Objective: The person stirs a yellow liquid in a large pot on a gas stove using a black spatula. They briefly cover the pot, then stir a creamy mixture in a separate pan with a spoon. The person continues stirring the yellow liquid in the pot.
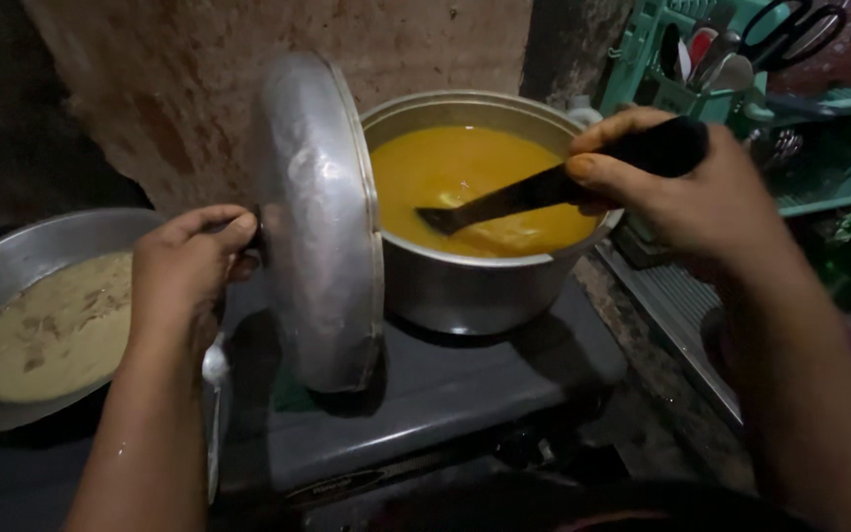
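— Far left?
— Wide metal pan [12, 266], pale creamy liquid inside, on the dark stove top [465, 384].
— Next along?
— Left hand [189, 271], fingers [224, 229] closed around the knob of a metal lid [319, 217]; lid held upright on edge, just left of the pot.
— Centre?
— Metal pot [465, 286] on the stove, open, filled with yellow-orange soup.
— Right?
— Right hand [682, 192], fingers [608, 172] wrapped tight on a black ladle [534, 189], its far end dipped in the soup.
— Far right?
— Teal dish rack [810, 177] with utensils.
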